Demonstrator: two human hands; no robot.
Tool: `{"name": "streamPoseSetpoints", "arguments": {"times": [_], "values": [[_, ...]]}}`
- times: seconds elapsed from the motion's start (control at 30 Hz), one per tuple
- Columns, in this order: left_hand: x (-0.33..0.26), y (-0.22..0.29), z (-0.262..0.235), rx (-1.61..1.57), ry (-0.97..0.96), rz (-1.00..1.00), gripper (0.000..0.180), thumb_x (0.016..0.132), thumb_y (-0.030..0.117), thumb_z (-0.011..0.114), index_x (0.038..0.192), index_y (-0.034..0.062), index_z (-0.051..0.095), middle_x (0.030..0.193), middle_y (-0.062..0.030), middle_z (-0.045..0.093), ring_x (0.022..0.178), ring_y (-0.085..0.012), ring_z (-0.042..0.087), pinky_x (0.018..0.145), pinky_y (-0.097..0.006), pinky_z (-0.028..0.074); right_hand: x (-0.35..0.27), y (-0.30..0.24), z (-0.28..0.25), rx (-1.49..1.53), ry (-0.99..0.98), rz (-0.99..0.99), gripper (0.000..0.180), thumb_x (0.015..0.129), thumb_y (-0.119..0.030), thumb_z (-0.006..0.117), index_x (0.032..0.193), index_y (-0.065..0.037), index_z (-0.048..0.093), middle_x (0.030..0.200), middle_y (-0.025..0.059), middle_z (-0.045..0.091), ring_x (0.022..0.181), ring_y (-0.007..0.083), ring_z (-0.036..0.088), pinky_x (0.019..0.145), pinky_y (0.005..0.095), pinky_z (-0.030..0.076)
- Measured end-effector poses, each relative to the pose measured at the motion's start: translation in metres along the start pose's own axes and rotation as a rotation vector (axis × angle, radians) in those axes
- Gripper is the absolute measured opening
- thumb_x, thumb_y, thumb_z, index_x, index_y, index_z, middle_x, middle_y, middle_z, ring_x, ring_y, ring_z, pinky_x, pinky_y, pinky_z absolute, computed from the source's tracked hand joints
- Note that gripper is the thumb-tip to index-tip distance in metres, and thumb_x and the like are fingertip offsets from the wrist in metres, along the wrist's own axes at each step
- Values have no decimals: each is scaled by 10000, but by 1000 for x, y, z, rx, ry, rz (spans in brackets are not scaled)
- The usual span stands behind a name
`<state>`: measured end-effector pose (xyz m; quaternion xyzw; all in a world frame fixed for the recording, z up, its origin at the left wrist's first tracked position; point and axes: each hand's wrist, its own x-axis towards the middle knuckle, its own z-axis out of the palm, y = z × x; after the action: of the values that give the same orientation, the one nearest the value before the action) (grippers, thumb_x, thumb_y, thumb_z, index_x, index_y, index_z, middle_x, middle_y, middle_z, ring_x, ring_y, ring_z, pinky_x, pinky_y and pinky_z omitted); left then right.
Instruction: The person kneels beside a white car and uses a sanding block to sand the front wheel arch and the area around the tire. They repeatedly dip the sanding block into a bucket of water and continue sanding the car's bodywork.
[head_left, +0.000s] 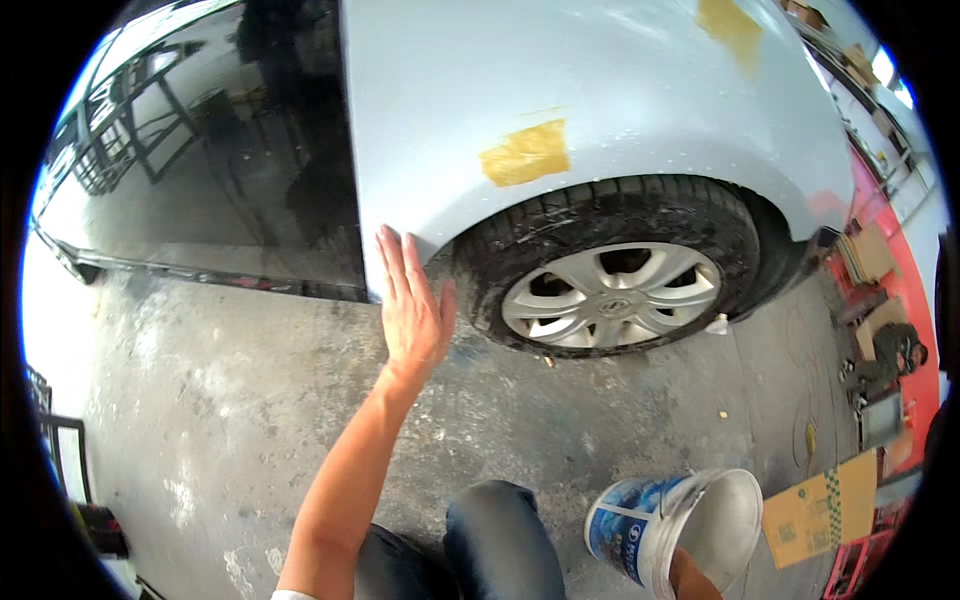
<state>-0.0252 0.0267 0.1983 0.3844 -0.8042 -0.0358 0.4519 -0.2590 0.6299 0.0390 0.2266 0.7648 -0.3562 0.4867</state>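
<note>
The left hand [412, 305] is spread flat against the fender [600, 90] at centre frame; the right hand [690, 580] is sunk in the bucket [640, 530] at lower right, its grip hidden.

Silver car fender [600, 90], yellow filler patches, lower edge by the wheel arch, bucket [670, 525] tilted

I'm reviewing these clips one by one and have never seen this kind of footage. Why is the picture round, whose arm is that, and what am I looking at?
The picture comes from a wide fisheye camera worn on a person's head, looking down, so edges bend. The left hand, open and flat, rests against the lower edge of a silver car panel beside the front wheel. Yellowish filler patches mark the panel. The right hand reaches into a white bucket on the concrete floor; what it grips is hidden. The person's knee shows below.
</note>
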Motion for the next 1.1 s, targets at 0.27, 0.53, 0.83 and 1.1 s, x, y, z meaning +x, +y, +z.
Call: {"name": "streamPoseSetpoints", "arguments": {"times": [0.27, 0.53, 0.83, 1.1], "values": [[-23, -7, -4, -138, -40, -260, 910, 913, 91, 653, 1598, -70, 78, 1656, -359, 60, 1546, -493, 144, 1238, -492, 265, 13, -33, 10, 146, -23, -135, 399, 976, -359, 528, 1190, -53, 668, 1079, 146, 732, 966, 298, 706, 793, 546, 574], [-19, 1, 25, -338, 70, -648, 941, 925, 133, 660, 1599, -83, 40, 1648, -370, 91, 1560, -468, 110, 1270, -467, 170, -100, -97, -138, 549, -304, -186, 383, 914, -472, 561, 1061, -134, 663, 1045, 91, 734, 971, 277, 698, 704, 535, 557], [-18, 3, 12, -361, 33, -676, 878, 896, 82, 612, 1563, -145, 88, 1608, -413, 146, 1532, -508, 158, 1263, -477, 216, -398, -369, 133, 148, -565, -1138, 356, 1068, -295, 490, 1337, -75, 563, 1331, 157, 657, 1198, 382, 649, 930, 574, 580], [-90, -17, -11, -462, -141, -942, 868, 904, 176, 657, 1564, -116, 173, 1596, -357, 287, 1515, -447, 278, 1246, -456, 263, -350, -379, 254, -283, -587, -1259, 355, 1023, -107, 550, 1357, 13, 569, 1343, 121, 650, 1257, 266, 623, 1063, 465, 507]]}}
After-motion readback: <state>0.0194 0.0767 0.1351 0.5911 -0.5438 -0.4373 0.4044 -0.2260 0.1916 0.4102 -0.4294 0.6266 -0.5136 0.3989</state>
